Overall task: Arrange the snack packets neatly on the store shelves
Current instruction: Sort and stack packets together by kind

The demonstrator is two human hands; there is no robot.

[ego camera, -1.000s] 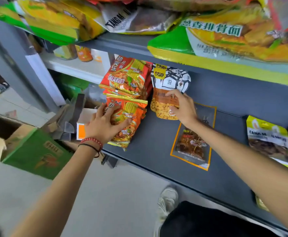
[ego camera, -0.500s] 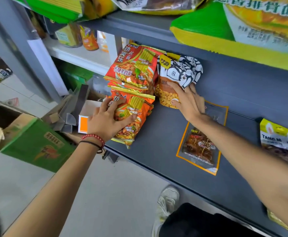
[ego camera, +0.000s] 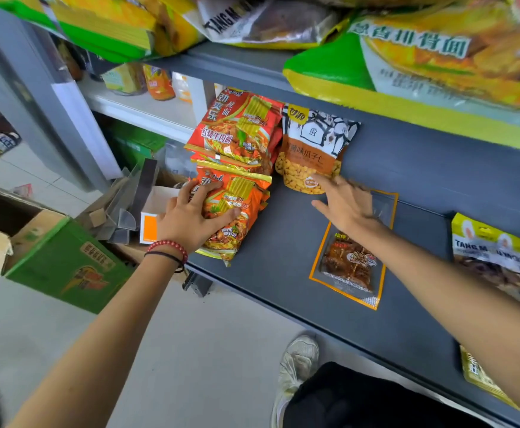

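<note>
Pulling back from the seed packet (ego camera: 311,149) propped at the back of the shelf (ego camera: 283,288), my right hand (ego camera: 345,205) hovers spread and empty while my left hand (ego camera: 191,220) presses flat on the front noodle packet (ego camera: 240,193); this row looks straightened, so next I'd reach for the orange-edged packet (ego camera: 351,267).

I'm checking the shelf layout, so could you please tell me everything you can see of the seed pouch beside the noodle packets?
The seed pouch is a glossy, plastic-looking bag: black-and-white drawing on top with a yellow corner badge, an orange band with dark print, yellow kernels below. It looks sealed. It seems to stand against the back of the grey shelf, one edge beside the upper noodle packets. Fingertips of the right hand reach its lower edge; contact is unclear.
</note>
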